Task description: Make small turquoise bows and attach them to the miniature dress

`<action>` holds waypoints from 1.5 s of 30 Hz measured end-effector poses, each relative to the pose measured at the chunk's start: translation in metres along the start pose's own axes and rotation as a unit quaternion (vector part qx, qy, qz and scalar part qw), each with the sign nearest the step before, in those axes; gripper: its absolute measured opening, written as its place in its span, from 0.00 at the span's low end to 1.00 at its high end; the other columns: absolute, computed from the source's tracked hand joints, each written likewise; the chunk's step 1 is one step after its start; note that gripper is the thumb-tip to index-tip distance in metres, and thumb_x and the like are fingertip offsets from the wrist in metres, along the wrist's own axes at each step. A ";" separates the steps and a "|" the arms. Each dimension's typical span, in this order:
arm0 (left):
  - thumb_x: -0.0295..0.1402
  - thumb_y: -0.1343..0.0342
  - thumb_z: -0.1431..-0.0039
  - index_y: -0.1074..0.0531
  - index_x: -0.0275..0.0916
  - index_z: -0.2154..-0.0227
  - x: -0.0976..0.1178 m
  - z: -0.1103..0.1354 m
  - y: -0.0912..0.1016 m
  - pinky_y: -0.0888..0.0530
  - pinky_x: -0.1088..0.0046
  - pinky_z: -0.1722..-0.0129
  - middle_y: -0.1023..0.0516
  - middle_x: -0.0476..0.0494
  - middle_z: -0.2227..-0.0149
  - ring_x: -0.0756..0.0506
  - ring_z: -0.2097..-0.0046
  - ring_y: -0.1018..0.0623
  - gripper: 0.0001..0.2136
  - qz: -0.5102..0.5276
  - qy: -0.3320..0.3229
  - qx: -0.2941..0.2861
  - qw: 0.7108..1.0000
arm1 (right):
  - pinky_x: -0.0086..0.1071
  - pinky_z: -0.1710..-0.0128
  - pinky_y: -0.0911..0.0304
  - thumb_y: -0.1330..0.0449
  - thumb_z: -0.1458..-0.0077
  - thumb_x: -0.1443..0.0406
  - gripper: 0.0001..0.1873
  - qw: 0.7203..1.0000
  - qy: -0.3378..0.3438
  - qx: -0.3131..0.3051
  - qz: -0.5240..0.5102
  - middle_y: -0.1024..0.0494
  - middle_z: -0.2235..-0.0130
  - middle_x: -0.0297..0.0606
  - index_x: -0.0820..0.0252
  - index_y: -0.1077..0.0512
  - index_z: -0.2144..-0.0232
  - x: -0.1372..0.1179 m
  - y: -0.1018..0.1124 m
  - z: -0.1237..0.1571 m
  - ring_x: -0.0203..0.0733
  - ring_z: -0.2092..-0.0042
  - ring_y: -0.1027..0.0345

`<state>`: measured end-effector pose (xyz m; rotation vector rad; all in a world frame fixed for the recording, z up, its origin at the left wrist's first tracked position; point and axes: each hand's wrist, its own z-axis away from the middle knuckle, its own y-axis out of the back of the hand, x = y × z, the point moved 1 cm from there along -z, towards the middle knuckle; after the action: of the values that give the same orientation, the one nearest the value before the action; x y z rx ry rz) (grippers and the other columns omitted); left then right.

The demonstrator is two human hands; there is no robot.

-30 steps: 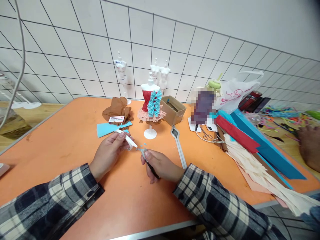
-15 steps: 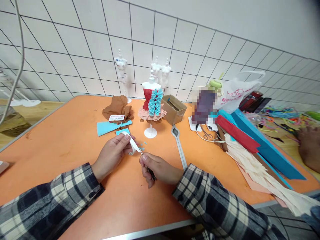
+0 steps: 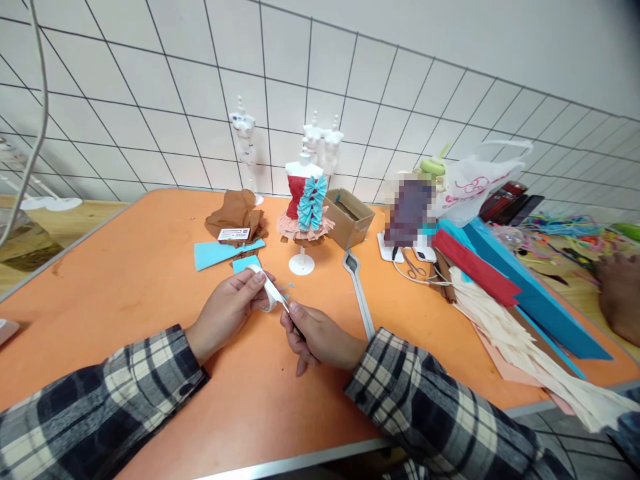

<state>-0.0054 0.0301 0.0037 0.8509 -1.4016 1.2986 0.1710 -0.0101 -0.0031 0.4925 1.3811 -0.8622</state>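
My left hand (image 3: 233, 300) is closed around a roll of white tape (image 3: 273, 291), with the thumb pressed on its rim. My right hand (image 3: 320, 335) grips small scissors (image 3: 297, 327) with dark handles. Their metal tip meets the tape at the lower right of the roll; whether the blades are parted is too small to tell. Just beyond the hands, a miniature dress form (image 3: 301, 170) stands upright on a round white base. It wears a red bodice, a pleated blue ruffle (image 3: 313, 203) and a pink and brown skirt (image 3: 300, 227).
Left of the form lie brown crepe paper (image 3: 235, 212), a small box (image 3: 234, 235) and blue paper strips (image 3: 215, 255). A cardboard box (image 3: 349, 220) and a grey strap-like strip (image 3: 359, 293) are right. Coloured paper rolls (image 3: 475, 270) and another person's hand (image 3: 620, 290) occupy the far right.
Both hands have shifted very slightly right with the tape and scissors. The scissors' tip sits closer against the tape roll, and the right-hand fingers have moved a little on the handles.
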 end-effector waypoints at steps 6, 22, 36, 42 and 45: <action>0.48 0.35 0.50 0.24 0.36 0.65 -0.001 0.001 -0.001 0.26 0.73 0.67 0.23 0.47 0.73 0.48 0.70 0.24 0.19 -0.021 -0.004 0.015 1.000 | 0.26 0.85 0.34 0.58 0.36 0.45 0.23 1.000 -0.001 0.021 0.012 0.46 0.83 0.19 0.56 0.44 0.70 -0.002 0.000 -0.001 0.27 0.86 0.53; 0.46 0.36 0.48 0.24 0.37 0.64 -0.004 -0.002 0.003 0.26 0.73 0.67 0.24 0.47 0.73 0.48 0.70 0.26 0.17 -0.026 -0.015 0.012 0.999 | 0.25 0.86 0.34 0.55 0.38 0.45 0.23 1.000 -0.007 -0.003 -0.009 0.47 0.85 0.18 0.57 0.45 0.72 -0.007 0.001 -0.001 0.26 0.87 0.56; 0.46 0.38 0.46 0.25 0.38 0.65 -0.002 -0.001 0.003 0.26 0.70 0.62 0.19 0.44 0.68 0.45 0.66 0.21 0.16 -0.053 -0.023 0.011 0.998 | 0.27 0.86 0.34 0.55 0.36 0.50 0.20 0.999 -0.033 0.005 -0.015 0.47 0.86 0.19 0.56 0.45 0.72 -0.009 0.000 0.000 0.27 0.87 0.56; 0.45 0.38 0.46 0.25 0.38 0.63 0.000 0.000 0.002 0.26 0.71 0.62 0.19 0.44 0.67 0.47 0.67 0.22 0.15 -0.049 -0.038 0.015 0.998 | 0.27 0.84 0.33 0.57 0.35 0.48 0.21 0.998 -0.026 -0.032 -0.055 0.47 0.86 0.18 0.57 0.44 0.71 -0.006 0.000 -0.001 0.27 0.88 0.57; 0.46 0.37 0.47 0.25 0.38 0.64 0.002 0.001 0.000 0.26 0.72 0.63 0.18 0.44 0.68 0.46 0.67 0.21 0.16 -0.030 -0.045 0.010 0.998 | 0.27 0.84 0.33 0.56 0.36 0.47 0.22 0.997 -0.017 -0.044 -0.069 0.46 0.86 0.18 0.57 0.44 0.72 -0.005 0.000 -0.001 0.26 0.87 0.56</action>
<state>-0.0060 0.0292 0.0059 0.9686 -1.4239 1.2443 0.1705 -0.0081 0.0019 0.3168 1.4283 -0.9140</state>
